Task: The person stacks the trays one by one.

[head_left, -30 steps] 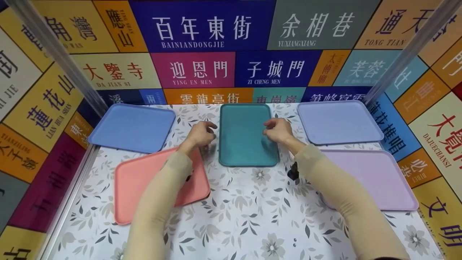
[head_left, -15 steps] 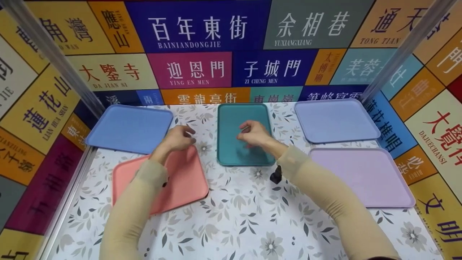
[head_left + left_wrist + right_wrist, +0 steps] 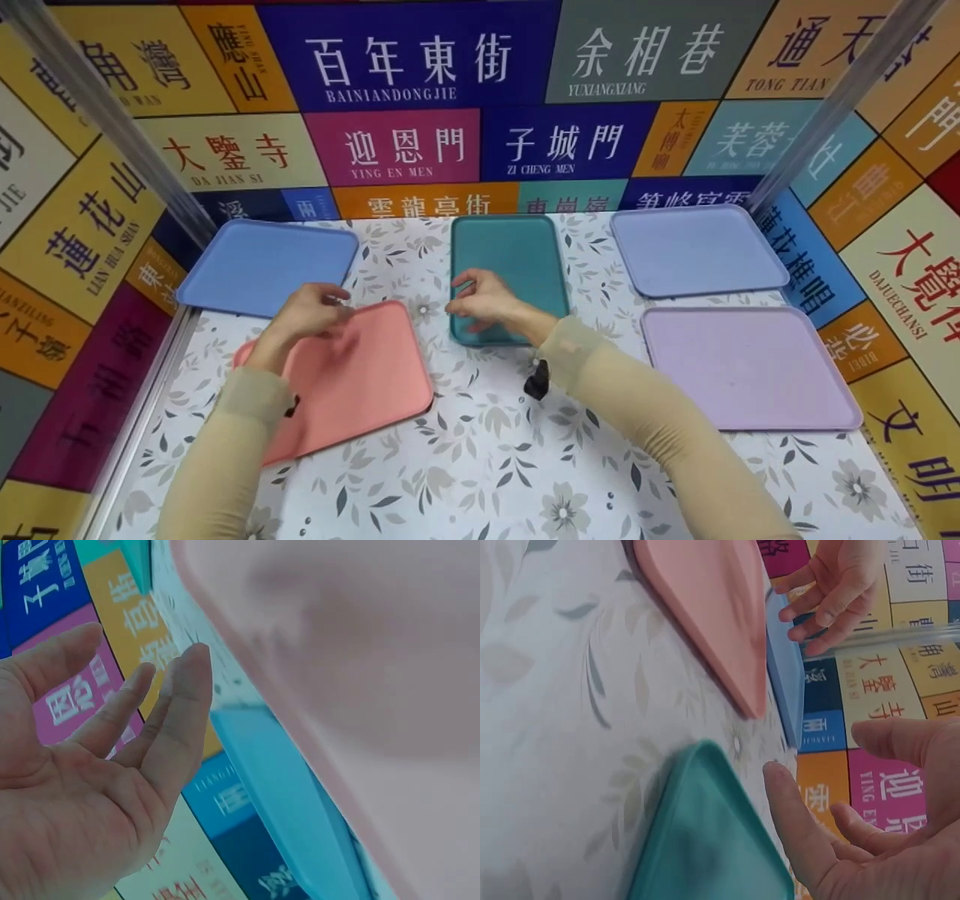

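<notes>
Above the far edge of the pink tray (image 3: 360, 382) hovers my left hand (image 3: 309, 311), fingers relaxed and holding nothing; the left wrist view shows that hand (image 3: 105, 757) with its fingers spread beside the tray's rim. My right hand (image 3: 486, 301) is over the near left part of the teal tray (image 3: 510, 247), its fingers loosely bent with nothing in them. In the right wrist view the right hand's fingers (image 3: 799, 817) are spread apart above the teal tray (image 3: 712, 840). Past the left hand lies a blue tray (image 3: 270, 262), its near corner partly behind the hand.
On the right side lie a periwinkle tray (image 3: 697, 251) and, nearer, a lilac tray (image 3: 750, 367). A white cloth with leaf and flower print (image 3: 480, 465) covers the table. Panels with large lettering (image 3: 420, 60) stand at the back and sides, with clear corner posts (image 3: 135, 127).
Both hands have moved left and nearer: the left from beside the teal tray to above the pink one, the right from the teal tray's right edge to its near left. The trays have stayed put.
</notes>
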`<state>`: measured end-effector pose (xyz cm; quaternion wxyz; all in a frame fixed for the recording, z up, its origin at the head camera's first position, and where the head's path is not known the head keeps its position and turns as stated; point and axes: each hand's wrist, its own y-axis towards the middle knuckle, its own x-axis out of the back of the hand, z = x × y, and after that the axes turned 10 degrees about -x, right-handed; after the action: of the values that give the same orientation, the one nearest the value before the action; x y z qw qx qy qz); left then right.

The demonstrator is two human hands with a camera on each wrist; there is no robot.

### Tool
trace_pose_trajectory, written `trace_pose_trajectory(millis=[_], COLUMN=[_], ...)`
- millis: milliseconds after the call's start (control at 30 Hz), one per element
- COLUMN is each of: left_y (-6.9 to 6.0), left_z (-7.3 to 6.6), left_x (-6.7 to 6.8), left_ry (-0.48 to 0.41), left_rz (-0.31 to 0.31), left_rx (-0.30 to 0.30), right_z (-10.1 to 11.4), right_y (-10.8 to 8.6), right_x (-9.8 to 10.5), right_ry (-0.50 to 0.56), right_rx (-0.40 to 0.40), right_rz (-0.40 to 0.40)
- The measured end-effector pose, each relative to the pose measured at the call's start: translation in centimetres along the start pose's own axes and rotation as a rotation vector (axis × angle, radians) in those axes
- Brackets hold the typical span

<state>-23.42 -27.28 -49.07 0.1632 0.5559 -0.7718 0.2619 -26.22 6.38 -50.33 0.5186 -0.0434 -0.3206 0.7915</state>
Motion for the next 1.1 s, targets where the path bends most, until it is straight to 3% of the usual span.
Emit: trace_pose_trajectory(millis=[233,667,833,1100], left_y=[-2.6,-9.0,-10.8,-12.6], left_z=[2.3,6.7,7.9,9.1], left_x=[2.1,5.9,6.6,6.2], left_ry=[-0.092,-0.05,-0.014,-0.017], left_rz=[-0.036,-0.05,-0.054,0.015], left_rx=[0.053,0.149,0.203,0.278], right_z=[0.0,-0.7,-0.9,-1.0], right_y=[0.1,0.2,0.3,0.5], right_x=[-2.0,-5.2,-6.1,-7.6], right_ry=[0.046,0.102,0.057,-0.052], right_rx=[0.0,-0.006,-0.004,-0.008], right_rz=[0.084,0.197,0.187,0.104])
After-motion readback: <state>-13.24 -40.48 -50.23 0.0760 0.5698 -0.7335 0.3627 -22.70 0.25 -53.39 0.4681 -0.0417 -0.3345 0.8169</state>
